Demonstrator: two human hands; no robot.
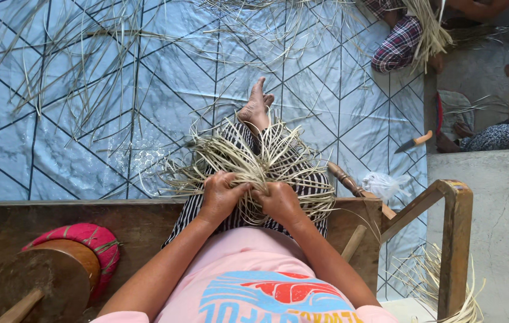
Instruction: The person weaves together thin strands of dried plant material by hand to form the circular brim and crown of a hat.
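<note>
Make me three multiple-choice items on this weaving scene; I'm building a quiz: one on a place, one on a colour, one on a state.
1. Where does the knife lie?
A. on the tiled floor, to the right
B. in the lap
C. on the wooden bench

2. What colour is the round cushion?
A. blue
B. pink-red
C. black

3. How are the left hand and right hand?
A. both closed on the straw bundle
B. both empty
C. one holds the knife

A: it rests on tiles by the step. B: its cover is pink-red. A: both fists clasp strands.
</note>
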